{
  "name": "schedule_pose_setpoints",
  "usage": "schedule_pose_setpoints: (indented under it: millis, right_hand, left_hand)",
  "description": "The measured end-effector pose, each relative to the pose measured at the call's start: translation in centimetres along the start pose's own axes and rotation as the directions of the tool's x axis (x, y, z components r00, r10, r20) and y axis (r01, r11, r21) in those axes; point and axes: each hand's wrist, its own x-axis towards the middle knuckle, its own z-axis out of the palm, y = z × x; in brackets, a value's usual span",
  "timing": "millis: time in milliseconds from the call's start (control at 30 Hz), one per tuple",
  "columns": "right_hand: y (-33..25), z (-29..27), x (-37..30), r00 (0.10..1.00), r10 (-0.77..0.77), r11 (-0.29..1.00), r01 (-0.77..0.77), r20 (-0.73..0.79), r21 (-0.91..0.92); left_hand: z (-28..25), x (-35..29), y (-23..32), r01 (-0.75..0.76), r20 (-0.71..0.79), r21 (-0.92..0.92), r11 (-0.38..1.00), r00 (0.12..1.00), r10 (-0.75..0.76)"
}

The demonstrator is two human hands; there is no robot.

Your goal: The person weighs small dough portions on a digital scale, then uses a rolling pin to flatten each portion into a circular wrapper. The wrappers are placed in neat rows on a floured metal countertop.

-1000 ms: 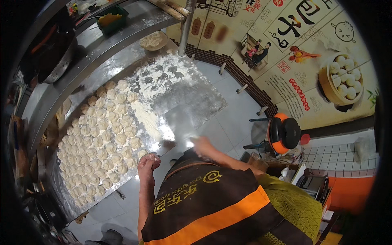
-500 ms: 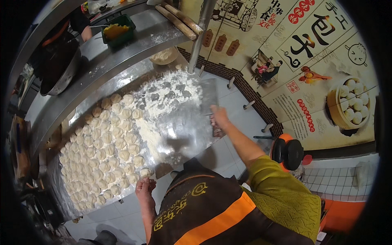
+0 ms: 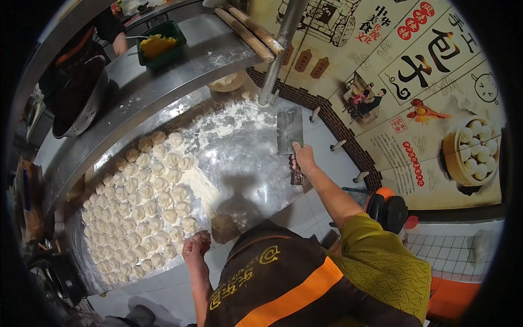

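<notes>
My right hand (image 3: 305, 158) is wrapped round the dark handle of a broad rectangular cleaver (image 3: 290, 131), its blade pointing away from me at the right end of the metal worktable (image 3: 256, 169). My left hand (image 3: 196, 248) is at the table's near edge, its fingers curled in; whether anything is in them I cannot make out. Just beyond it lie rows of pale, pleated dough buns (image 3: 146, 191), filling the table's left part. Loose flour (image 3: 199, 185) runs along the right side of the buns, and a thinner layer covers the far part of the table.
A raised metal shelf (image 3: 180, 65) crosses the far side, carrying a green tray (image 3: 162, 43) of yellow food and two wooden rolling pins (image 3: 248, 35). A metal post (image 3: 283, 52) stands by the far right corner. Another person's arm (image 3: 119, 41) shows beside a large bowl (image 3: 84, 103).
The cleaver has turned more fully into view, and my right hand has shifted slightly right. The thick far flour patch is now thinner. My left hand stays near the table's edge.
</notes>
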Motion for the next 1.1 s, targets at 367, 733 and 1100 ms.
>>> schedule_pose_setpoints:
  millis: [367, 733, 1100]
  right_hand:
    - [-0.6, 8.8, -2.0, 0.966, -0.14, 0.959, 0.187, 0.217, -0.212]
    - [0.1, 8.2, -0.6, 0.993, 0.118, 0.984, -0.114, -0.021, 0.139]
    - [-3.8, 9.0, 2.3, 0.989, -0.019, 0.993, 0.035, 0.145, -0.112]
  left_hand:
    - [1.6, -0.4, 0.9, 0.014, -0.038, 0.014, 1.0, 0.999, -0.013]
    - [-0.1, -1.7, -1.7, 0.054, -0.109, -0.064, 0.996, 0.992, -0.061]
    - [0.7, -3.4, -2.7, 0.092, -0.115, -0.096, 0.991, 0.988, -0.103]
